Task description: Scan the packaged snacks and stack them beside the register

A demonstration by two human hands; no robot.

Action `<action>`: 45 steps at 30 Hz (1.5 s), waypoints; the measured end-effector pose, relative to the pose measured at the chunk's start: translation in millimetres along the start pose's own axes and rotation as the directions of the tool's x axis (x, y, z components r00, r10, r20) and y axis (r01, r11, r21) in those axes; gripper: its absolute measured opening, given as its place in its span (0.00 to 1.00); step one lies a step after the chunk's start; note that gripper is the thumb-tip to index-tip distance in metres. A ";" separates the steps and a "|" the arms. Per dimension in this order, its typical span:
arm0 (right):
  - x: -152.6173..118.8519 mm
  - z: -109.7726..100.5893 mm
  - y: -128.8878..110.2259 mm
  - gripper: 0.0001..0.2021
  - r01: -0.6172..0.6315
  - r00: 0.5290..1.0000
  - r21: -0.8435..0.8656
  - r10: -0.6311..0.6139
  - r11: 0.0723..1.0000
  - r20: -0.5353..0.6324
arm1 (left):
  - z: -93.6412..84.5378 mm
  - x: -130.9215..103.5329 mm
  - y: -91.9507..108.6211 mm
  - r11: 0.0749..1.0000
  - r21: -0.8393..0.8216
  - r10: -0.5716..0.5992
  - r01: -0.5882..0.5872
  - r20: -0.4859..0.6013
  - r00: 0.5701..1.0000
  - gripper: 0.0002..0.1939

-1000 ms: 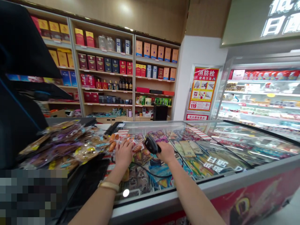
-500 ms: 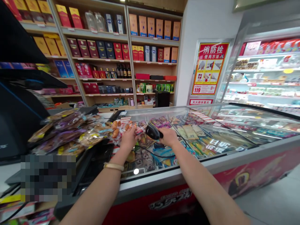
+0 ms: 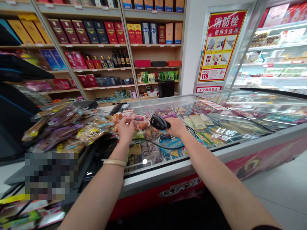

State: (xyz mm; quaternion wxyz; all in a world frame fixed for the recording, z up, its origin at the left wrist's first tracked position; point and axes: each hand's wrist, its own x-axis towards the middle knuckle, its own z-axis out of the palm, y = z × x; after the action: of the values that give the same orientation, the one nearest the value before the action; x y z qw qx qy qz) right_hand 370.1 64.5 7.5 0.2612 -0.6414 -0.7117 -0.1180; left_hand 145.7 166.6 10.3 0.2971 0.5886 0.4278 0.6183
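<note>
My right hand [image 3: 177, 127] is closed around a black barcode scanner [image 3: 158, 122], whose head points left toward a clear packet with a red-and-white label [image 3: 139, 118]. Rounded orange-brown pieces, sausage-like, show inside this packaging. My left hand [image 3: 127, 129] pinches the packet at its near side, over the left end of the glass-topped freezer [image 3: 153, 179]. Part of the packet is hidden behind those fingers. From the scanner a black cable [image 3: 165, 147] loops over the glass.
A heap of clear-bagged brown snacks [image 3: 64, 124] lies to the left, beside dark counter equipment [image 3: 14, 121]. Ice cream packs show beneath the freezer glass. Shelves of boxed bottles [image 3: 96, 48] stand behind, and a lit display fridge [image 3: 275, 54] is at right.
The view has tilted down. My left hand has shifted slightly left on the packet, and more of the red-and-white label shows. The scanner stays in my right hand, facing the packet.
</note>
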 end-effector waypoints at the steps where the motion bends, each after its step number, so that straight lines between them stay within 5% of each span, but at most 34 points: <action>1: -0.1 0.0 -0.4 0.18 0.004 1.000 0.002 -0.004 1.000 0.000 | 0.8 -0.1 0.5 0.993 -0.101 -0.062 0.062 -0.001 0.998 0.06; 5: -0.3 -0.1 -2.1 0.17 0.020 1.000 0.006 -0.020 1.000 -0.002 | 3.0 -1.4 2.9 0.908 -0.355 -0.200 0.221 0.096 0.975 0.11; 16: 0.2 -3.5 -5.9 0.17 0.018 0.999 0.010 -0.018 1.000 -0.030 | 3.9 -4.7 3.9 0.901 -0.372 -0.187 0.223 0.131 0.974 0.13; 20: -0.5 -4.1 -1.7 0.18 -0.030 0.987 0.043 0.037 0.999 -0.156 | 9.8 -9.7 -0.6 0.932 -0.301 -0.152 0.201 0.178 0.972 0.14; 24: -0.9 -2.8 5.0 0.19 -0.086 0.964 0.056 0.097 0.995 -0.247 | 20.2 -18.3 -8.6 0.978 -0.144 -0.093 0.153 0.353 0.931 0.13; 27: -0.9 -0.3 8.5 0.19 -0.090 0.947 0.074 0.109 0.993 -0.302 | 25.7 -23.2 -11.5 0.993 0.073 0.037 -0.089 0.530 0.847 0.15; 30: -0.8 2.3 9.9 0.19 -0.069 0.941 0.079 0.091 0.994 -0.327 | 25.3 -25.2 -7.5 0.856 0.226 0.184 -0.465 0.707 0.683 0.17; 32: -0.6 3.2 9.7 0.19 -0.067 0.939 0.080 0.090 0.995 -0.331 | 21.5 -24.6 -1.8 0.718 0.320 0.217 -0.619 0.742 0.635 0.18; 37: 0.1 2.2 6.5 0.18 -0.088 0.951 0.087 0.110 0.992 -0.289 | 7.4 -22.1 10.4 0.438 0.634 0.204 -0.637 0.620 0.758 0.22; 45: 0.3 1.1 3.7 0.19 -0.066 0.961 0.100 0.090 0.993 -0.262 | 4.6 -24.3 14.3 0.272 0.706 0.138 -0.653 0.643 0.753 0.16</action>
State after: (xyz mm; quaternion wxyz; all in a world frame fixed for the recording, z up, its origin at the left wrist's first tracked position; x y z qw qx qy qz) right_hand 373.4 65.9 6.2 0.3872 -0.6349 -0.6490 -0.1604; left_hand 155.4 139.7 11.1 -0.1535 0.8674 0.4393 0.1759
